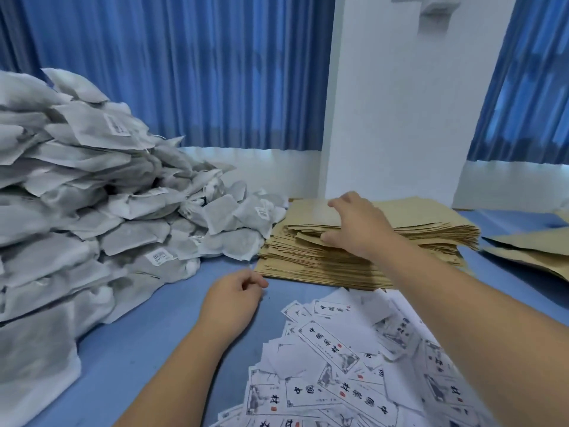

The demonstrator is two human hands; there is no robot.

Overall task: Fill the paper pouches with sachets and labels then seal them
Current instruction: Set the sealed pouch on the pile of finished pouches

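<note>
Blue table, blue curtains and white pillar behind. Sachets heaped high at left. Stack of paper pouches at centre. Right hand on the stack, fingers over the top, thumb tucked under the uppermost edges, pinching them. Left hand rests on the table near the stack's front corner, loosely curled, holding nothing. Labels scattered in front.

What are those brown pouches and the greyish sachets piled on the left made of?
The brown pouches: probably matte kraft-type paper; flat, thin, with crisp stacked edges. The sachets: likely thin nonwoven or filter-paper fabric, matte, slightly translucent, dark filling showing through.
</note>
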